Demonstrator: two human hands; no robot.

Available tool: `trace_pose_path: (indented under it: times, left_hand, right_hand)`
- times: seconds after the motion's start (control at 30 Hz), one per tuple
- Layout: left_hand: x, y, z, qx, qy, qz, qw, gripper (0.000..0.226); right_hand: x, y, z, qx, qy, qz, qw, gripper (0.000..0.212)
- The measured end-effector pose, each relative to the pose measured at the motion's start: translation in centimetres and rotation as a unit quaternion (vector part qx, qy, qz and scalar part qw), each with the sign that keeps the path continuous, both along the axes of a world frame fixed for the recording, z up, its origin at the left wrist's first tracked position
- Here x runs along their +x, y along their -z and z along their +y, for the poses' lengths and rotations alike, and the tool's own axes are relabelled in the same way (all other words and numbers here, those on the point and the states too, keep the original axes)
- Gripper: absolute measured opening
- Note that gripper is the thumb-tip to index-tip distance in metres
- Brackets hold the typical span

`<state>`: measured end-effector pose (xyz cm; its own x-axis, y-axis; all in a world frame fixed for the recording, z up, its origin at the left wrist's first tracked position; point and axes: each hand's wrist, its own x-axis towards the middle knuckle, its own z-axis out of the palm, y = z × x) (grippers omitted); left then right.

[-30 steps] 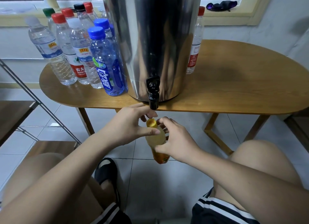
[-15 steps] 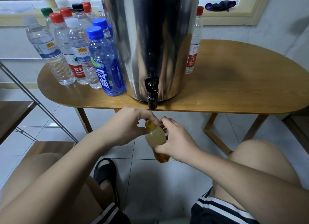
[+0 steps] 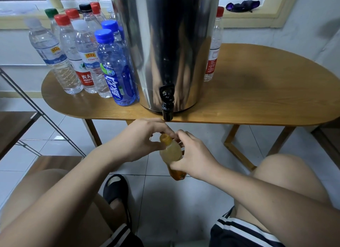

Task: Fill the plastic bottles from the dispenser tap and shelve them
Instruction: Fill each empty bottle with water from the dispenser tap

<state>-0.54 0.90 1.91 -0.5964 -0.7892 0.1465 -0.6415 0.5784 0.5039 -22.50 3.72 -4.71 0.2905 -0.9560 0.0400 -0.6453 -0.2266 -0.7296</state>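
Observation:
A small yellowish plastic bottle (image 3: 171, 152) with an orange cap (image 3: 165, 138) is held tilted below the table edge, under the black tap (image 3: 167, 106) of the steel dispenser (image 3: 165, 44). My right hand (image 3: 193, 154) grips the bottle's body. My left hand (image 3: 141, 138) has its fingers closed around the orange cap. Several capped bottles (image 3: 86, 59) stand on the table left of the dispenser, two of them blue (image 3: 117, 71). One red-capped bottle (image 3: 213, 49) stands to the dispenser's right.
The oval wooden table (image 3: 257, 92) carries the dispenser. A metal-framed shelf with wooden boards (image 3: 16, 125) stands at the left. My knees and a black slipper (image 3: 116, 187) are over the white tiled floor. A dark cloth (image 3: 242, 5) lies on the windowsill.
My left hand's fingers have closed further over the orange cap and shifted around it. The bottle stays under the tap, a little more tilted.

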Motion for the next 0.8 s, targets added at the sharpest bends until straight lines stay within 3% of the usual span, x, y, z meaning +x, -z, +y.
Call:
trace_pose_path:
  times: [0.17, 0.33, 0.43, 0.63, 0.8]
  left_hand:
    - [0.06, 0.12, 0.28, -0.035, -0.065, -0.033, 0.997, 0.053]
    - [-0.29, -0.08, 0.2, -0.028, -0.035, -0.018, 0.999, 0.023]
    - [-0.09, 0.0, 0.19, -0.01, 0.002, -0.01, 1.0, 0.038]
    - [-0.15, 0.05, 0.3, -0.043, -0.07, -0.045, 0.996, 0.048]
    - [-0.23, 0.01, 0.28, -0.029, -0.028, -0.033, 0.999, 0.025]
  right_hand:
    - [-0.26, -0.28, 0.13, 0.003, -0.013, 0.008, 1.0, 0.07]
    - [0.0, -0.39, 0.09, 0.008, -0.008, 0.004, 1.0, 0.062]
    - [-0.12, -0.26, 0.08, 0.008, -0.005, 0.008, 1.0, 0.062]
    - [-0.08, -0.49, 0.22, 0.01, -0.024, 0.014, 1.0, 0.07]
    - [-0.02, -0.4, 0.14, 0.005, -0.011, 0.004, 1.0, 0.06]
